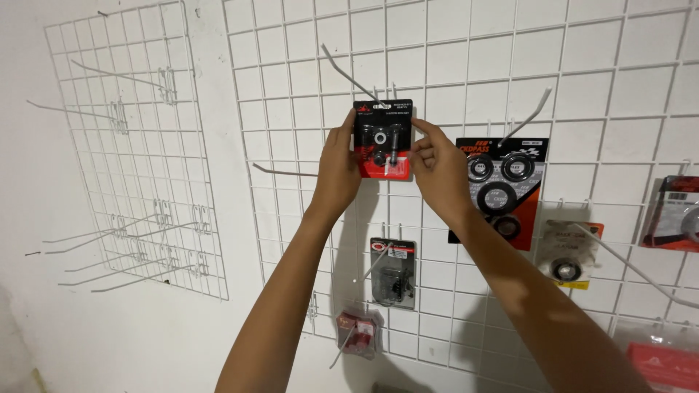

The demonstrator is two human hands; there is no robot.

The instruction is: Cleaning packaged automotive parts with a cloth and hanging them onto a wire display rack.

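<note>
Two bare forearms rise from the bottom of the frame toward its centre. The left hand (337, 164) is curled around the left edge of a small black and red blister pack (383, 138), fingers closed on it. The right hand (437, 164) pinches the pack's right edge between thumb and fingertips, its other fingers loosely bent. The pack sits just above the centre of the frame, flat against a white wire grid panel (582, 58) on the wall, under a long hook (348, 71). Right of the hands hangs a larger black and red card of rings (502, 182). Below hang a grey-backed pack (393, 273) and a small red packet (358, 333). At the left of the frame a second grid panel (131, 145) carries bare hooks.
</note>
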